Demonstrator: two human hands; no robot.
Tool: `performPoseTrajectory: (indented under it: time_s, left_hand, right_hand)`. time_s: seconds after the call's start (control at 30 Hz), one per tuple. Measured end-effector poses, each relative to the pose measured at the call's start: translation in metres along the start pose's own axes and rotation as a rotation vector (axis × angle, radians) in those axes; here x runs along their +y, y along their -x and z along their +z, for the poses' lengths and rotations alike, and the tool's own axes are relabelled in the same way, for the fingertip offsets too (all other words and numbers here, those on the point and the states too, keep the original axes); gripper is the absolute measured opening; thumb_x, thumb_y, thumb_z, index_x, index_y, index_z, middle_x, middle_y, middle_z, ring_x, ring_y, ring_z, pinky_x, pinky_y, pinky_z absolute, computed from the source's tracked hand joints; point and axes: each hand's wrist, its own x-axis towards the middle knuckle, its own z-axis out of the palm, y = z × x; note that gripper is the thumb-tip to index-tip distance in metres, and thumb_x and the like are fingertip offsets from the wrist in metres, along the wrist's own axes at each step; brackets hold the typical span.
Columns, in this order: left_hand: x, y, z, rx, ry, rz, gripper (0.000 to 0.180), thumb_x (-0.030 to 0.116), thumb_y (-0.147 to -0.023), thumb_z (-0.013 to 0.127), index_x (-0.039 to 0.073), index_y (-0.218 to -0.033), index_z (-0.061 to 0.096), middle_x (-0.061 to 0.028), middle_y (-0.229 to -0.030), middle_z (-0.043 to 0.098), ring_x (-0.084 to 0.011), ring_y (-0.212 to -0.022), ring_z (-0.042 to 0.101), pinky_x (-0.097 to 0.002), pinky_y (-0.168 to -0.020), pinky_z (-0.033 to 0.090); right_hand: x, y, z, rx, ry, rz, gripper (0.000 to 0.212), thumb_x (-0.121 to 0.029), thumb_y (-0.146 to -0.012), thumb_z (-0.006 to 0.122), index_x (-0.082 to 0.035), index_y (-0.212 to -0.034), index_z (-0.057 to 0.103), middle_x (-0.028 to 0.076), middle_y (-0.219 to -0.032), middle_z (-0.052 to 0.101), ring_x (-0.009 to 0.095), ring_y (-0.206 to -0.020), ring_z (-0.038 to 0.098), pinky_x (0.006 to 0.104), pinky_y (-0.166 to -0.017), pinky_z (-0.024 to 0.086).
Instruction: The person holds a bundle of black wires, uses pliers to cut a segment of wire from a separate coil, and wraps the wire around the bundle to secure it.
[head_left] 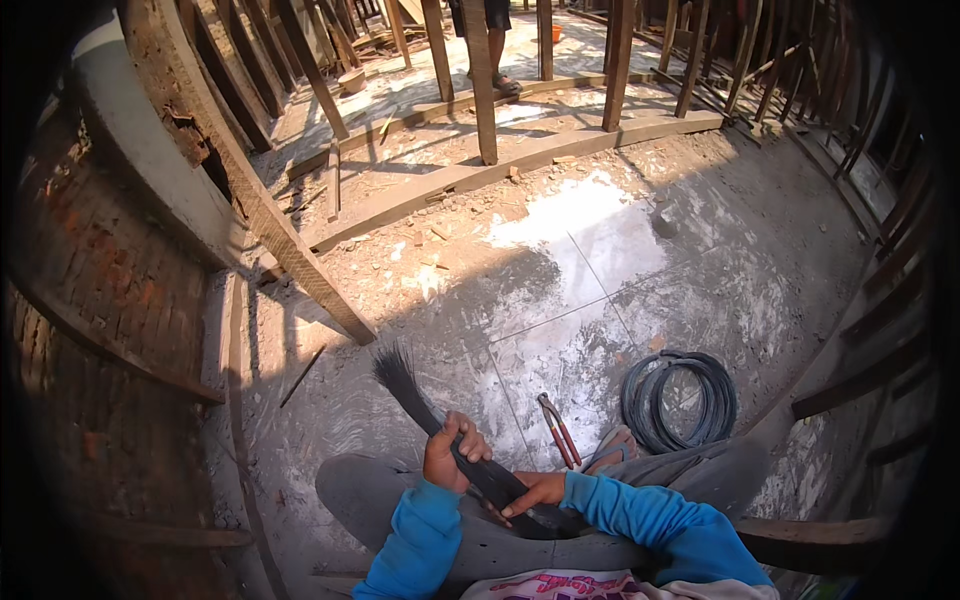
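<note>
One bundle of black strands [404, 386], fingers of the person's left hand [453, 455] and right hand [540, 488] gripping it; right of it, red-handled pincers [566, 437] and dark coil [637, 395].

The wire bundle [490, 482] is coloured black; the wire coil [638, 400], dark grey. The pincer handles [565, 436] are coloured red; the sleeves [420, 540], blue. The grey tiled floor [640, 310] is patched with white.

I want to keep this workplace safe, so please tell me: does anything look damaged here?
Yes. The slanting wooden post at left has a ragged, dark gouge high on its edge, unlike its straighter lower part. Also, loose rubble litters the floor.
</note>
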Motion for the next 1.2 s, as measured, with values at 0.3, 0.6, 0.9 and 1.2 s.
performPoseTrajectory:
  time_s: [0.3,0.6,0.9,1.2]
  left_hand:
    - [0.004,-0.014,0.010,0.263,-0.111,0.029,0.025,0.032,-0.095,0.052,0.008,-0.100,0.048,0.0026,-0.056,0.036,-0.0116,-0.051,0.041,-0.0336,-0.061,0.043]
    - [0.019,-0.019,-0.003,0.331,-0.131,0.270,0.028,0.029,-0.093,0.054,0.006,-0.108,0.047,0.0033,-0.057,0.037,-0.0124,-0.053,0.045,-0.0339,-0.063,0.045]
    - [0.038,0.007,0.018,0.039,-0.176,0.098,0.030,0.024,-0.092,0.055,-0.002,-0.106,0.048,-0.0005,-0.056,0.039,-0.0141,-0.052,0.045,-0.0361,-0.060,0.047]
    - [0.045,0.038,0.000,0.024,-0.130,0.067,0.029,0.020,-0.093,0.052,-0.004,-0.107,0.046,-0.0007,-0.056,0.037,-0.0147,-0.051,0.045,-0.0359,-0.058,0.046]
  right_hand:
    - [-0.011,0.004,-0.015,0.032,0.021,0.087,0.052,-0.027,-0.084,0.069,-0.001,-0.124,0.048,0.010,-0.107,0.059,0.019,-0.100,0.056,0.0308,-0.087,0.042]
    - [-0.046,0.007,-0.003,0.599,0.691,0.038,0.087,-0.046,-0.072,0.077,0.000,-0.135,0.039,0.014,-0.122,0.053,0.022,-0.111,0.051,0.0319,-0.096,0.039]
    - [0.026,-0.013,-0.015,0.129,0.339,0.084,0.064,-0.028,-0.083,0.072,-0.003,-0.134,0.042,0.003,-0.109,0.055,0.012,-0.103,0.048,0.0283,-0.089,0.037]
    - [0.026,-0.029,0.037,0.284,0.390,0.065,0.053,-0.046,-0.087,0.063,-0.002,-0.115,0.056,0.005,-0.098,0.060,0.015,-0.095,0.053,0.0296,-0.084,0.042]
